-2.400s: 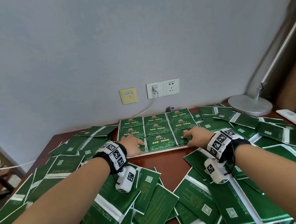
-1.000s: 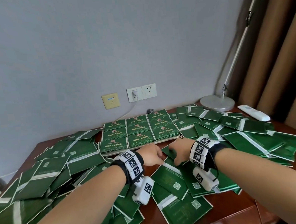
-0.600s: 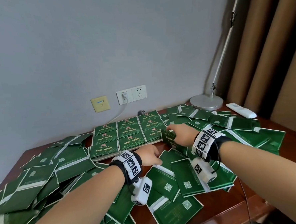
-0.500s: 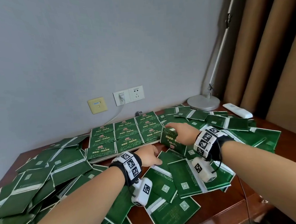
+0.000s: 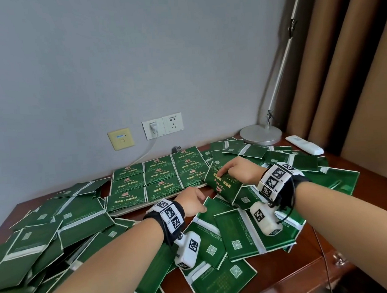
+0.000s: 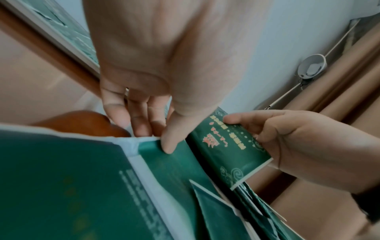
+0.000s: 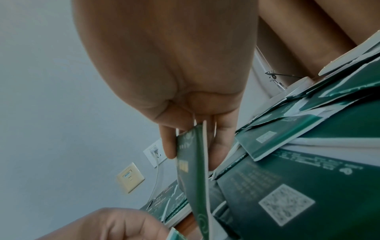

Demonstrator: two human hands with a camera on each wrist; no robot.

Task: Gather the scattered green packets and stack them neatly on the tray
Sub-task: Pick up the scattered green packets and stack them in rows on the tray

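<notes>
**Tray partly filled, most packets still loose**

While the tabletop [image 5: 133, 220] is carrying a wide litter of green packets, the far left side is showing a deep, overlapping heap [image 5: 45, 225] that is lying untouched. Moving right, the tray [image 5: 133, 210] is sitting near the wall with packets laid face up in a grid of 3 columns by 3 rows [image 5: 160, 177]; how deep each pile is going, I cannot tell.

Just in front of the tray, the left hand [image 5: 192, 203] is reaching down onto a face-down packet [image 5: 217, 210], and in the left wrist view its thumb and fingers [image 6: 167, 142] are closing on that packet's near corner, so it seems to be starting a pinch and lift.

Further right, the right hand [image 5: 239, 171] is gripping 1 packet [image 5: 224, 186], thumb on the printed face and fingers behind, holding it tilted just beside the tray's right edge. More loose packets [image 5: 279, 161] are spreading beyond it toward the lamp base [image 5: 261, 134] and a white remote [image 5: 305, 145].

By my judgement the job is in an early-to-middle stage: a neat layer is standing on the tray, 1 packet is heading there, and the bulk is waiting to be gathered.
</notes>
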